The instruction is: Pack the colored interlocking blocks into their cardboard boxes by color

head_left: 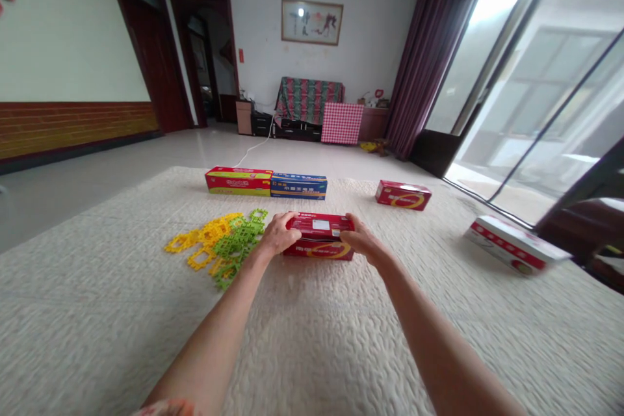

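Observation:
Between my two hands a red box with a white label on its top rests on the quilted cover. My left hand grips its left end, thumb along the top edge. At the right end my right hand holds it the same way, with the thumb over the top. Fingers on the far side of the box are partly hidden. Close to my left hand lie green plastic linking pieces and yellow ones in a loose pile.
Behind stand a red and yellow-green box and a blue box, end to end. Another red box sits to the right, and a white and red box lies farther right. A dark brown piece of furniture borders the right side.

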A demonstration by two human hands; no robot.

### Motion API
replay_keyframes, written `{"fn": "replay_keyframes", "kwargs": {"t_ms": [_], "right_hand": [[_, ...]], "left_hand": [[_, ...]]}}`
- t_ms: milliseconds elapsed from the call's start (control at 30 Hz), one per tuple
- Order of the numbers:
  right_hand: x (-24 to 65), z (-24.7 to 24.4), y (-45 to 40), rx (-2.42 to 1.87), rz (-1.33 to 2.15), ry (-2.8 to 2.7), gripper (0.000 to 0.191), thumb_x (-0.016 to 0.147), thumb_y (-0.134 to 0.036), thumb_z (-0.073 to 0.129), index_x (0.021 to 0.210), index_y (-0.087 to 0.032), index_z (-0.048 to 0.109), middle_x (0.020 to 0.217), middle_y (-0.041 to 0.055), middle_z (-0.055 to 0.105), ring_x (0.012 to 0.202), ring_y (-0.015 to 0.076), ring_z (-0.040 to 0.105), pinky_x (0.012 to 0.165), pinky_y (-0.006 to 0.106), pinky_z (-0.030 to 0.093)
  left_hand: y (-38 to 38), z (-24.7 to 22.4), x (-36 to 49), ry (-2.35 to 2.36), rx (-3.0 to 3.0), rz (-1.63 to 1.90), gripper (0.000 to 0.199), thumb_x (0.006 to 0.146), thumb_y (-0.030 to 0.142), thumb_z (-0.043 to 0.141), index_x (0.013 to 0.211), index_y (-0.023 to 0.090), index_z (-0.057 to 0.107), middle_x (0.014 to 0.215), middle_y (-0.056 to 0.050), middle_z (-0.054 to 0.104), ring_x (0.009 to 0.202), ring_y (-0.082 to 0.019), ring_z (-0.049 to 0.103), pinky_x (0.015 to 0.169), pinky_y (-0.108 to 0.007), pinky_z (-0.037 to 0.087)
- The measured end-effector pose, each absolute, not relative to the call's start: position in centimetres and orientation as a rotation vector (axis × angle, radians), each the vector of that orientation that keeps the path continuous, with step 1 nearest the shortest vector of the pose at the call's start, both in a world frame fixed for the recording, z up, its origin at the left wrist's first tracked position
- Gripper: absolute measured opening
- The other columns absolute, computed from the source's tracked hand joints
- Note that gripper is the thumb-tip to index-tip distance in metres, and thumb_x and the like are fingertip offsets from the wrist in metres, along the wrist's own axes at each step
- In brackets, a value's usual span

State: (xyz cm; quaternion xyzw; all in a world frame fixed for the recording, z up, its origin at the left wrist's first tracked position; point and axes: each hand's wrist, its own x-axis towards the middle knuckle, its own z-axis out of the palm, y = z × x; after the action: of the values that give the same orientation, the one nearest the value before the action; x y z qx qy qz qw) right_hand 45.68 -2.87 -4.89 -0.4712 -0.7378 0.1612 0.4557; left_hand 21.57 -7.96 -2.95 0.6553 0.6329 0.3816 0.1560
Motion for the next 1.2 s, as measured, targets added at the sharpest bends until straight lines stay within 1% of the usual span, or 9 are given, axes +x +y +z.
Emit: {"fn": "replay_keyframes", "kwargs": {"t_ms": [100, 233, 333, 400, 500, 667, 833, 1000, 1200], "right_hand": [[46.1, -4.1, -3.1, -1.244, 0.492, -1.877, 0.046, 0.064, -0.024, 0.056, 0.109, -0.018, 0.061, 0.085, 0.0073, 0.066, 0.064, 0.0201, 0.062, 0.052, 0.031, 0.051], [46.7, -3.0, -3.2, -1.226, 0.521, -1.947, 0.038, 0.061, -0.026, 0.06, 0.098, -0.02, 0.063, 0.098, 0.0077, 0.066, 0.085, 0.0241, 0.063, 0.071, 0.035, 0.053], [47.3, -2.3, -3.5, -1.136, 0.53, -2.025, 0.037, 0.062, -0.028, 0.062, 0.098, -0.021, 0.064, 0.104, 0.0076, 0.066, 0.09, 0.0251, 0.063, 0.079, 0.037, 0.052], [47.8, -2.1, -3.7, -1.09, 0.508, -2.08, 0.036, 0.064, -0.03, 0.063, 0.1, -0.021, 0.064, 0.106, 0.0087, 0.067, 0.091, 0.0257, 0.063, 0.079, 0.037, 0.052], [48.4, -1.9, -3.9, -1.073, 0.475, -2.129, 0.032, 0.07, -0.032, 0.062, 0.1, -0.021, 0.065, 0.1, 0.0071, 0.069, 0.088, 0.0247, 0.064, 0.076, 0.037, 0.052], [49.2, -1.9, -4.0, -1.101, 0.584, -2.121, 0.036, 0.083, -0.04, 0.058, 0.113, -0.021, 0.064, 0.101, 0.0063, 0.072, 0.09, 0.0241, 0.067, 0.076, 0.036, 0.054], [49.6, -2.0, -4.0, -1.166, 0.583, -2.056, 0.043, 0.083, -0.047, 0.06, 0.117, -0.021, 0.064, 0.106, 0.0097, 0.073, 0.094, 0.0281, 0.069, 0.079, 0.041, 0.055], [49.3, -2.2, -3.9, -1.132, 0.628, -1.995, 0.041, 0.084, -0.05, 0.059, 0.113, -0.022, 0.066, 0.1, 0.008, 0.075, 0.09, 0.0269, 0.071, 0.073, 0.038, 0.057], [48.6, -2.6, -3.5, -1.145, 0.589, -1.918, 0.041, 0.085, -0.053, 0.055, 0.109, -0.021, 0.066, 0.098, 0.0101, 0.074, 0.086, 0.0271, 0.07, 0.072, 0.039, 0.056]], "left_hand": [[-8.0, -2.9, 21.7, 1.813, 1.846, 1.117, 0.054, 0.069, 0.018, 0.058, 0.122, 0.017, 0.066, 0.124, -0.013, 0.064, 0.117, -0.028, 0.06, 0.103, -0.039, 0.046], [-7.8, -3.1, 21.7, 1.824, 1.825, 1.163, 0.052, 0.069, 0.016, 0.058, 0.119, 0.022, 0.068, 0.125, -0.009, 0.065, 0.117, -0.026, 0.059, 0.103, -0.038, 0.046], [-7.7, -3.4, 21.6, 1.815, 1.822, 1.176, 0.052, 0.069, 0.018, 0.059, 0.12, 0.022, 0.067, 0.126, -0.008, 0.065, 0.117, -0.026, 0.059, 0.103, -0.038, 0.045], [-7.7, -3.5, 21.5, 1.794, 1.816, 1.185, 0.053, 0.069, 0.02, 0.059, 0.122, 0.022, 0.066, 0.127, -0.008, 0.064, 0.116, -0.026, 0.059, 0.103, -0.038, 0.045], [-7.9, -3.5, 21.5, 1.772, 1.805, 1.204, 0.055, 0.07, 0.022, 0.059, 0.125, 0.022, 0.063, 0.124, -0.008, 0.066, 0.11, -0.025, 0.062, 0.098, -0.038, 0.048], [-8.4, -3.1, 21.6, 1.732, 1.792, 1.177, 0.058, 0.071, 0.024, 0.057, 0.128, 0.018, 0.061, 0.121, -0.008, 0.067, 0.099, -0.024, 0.064, 0.09, -0.036, 0.051], [-8.4, -3.2, 21.5, 1.711, 1.798, 1.188, 0.056, 0.074, 0.027, 0.057, 0.129, 0.019, 0.061, 0.115, -0.006, 0.07, 0.097, -0.023, 0.065, 0.089, -0.034, 0.051], [-8.3, -3.5, 21.6, 1.747, 1.807, 1.206, 0.051, 0.079, 0.031, 0.057, 0.129, 0.022, 0.061, 0.103, -0.004, 0.074, 0.099, -0.023, 0.066, 0.091, -0.033, 0.051], [-8.0, -4.0, 21.7, 1.807, 1.843, 1.238, 0.052, 0.082, 0.037, 0.057, 0.132, 0.02, 0.058, 0.112, -0.007, 0.073, 0.103, -0.025, 0.066, 0.094, -0.036, 0.05]]}}
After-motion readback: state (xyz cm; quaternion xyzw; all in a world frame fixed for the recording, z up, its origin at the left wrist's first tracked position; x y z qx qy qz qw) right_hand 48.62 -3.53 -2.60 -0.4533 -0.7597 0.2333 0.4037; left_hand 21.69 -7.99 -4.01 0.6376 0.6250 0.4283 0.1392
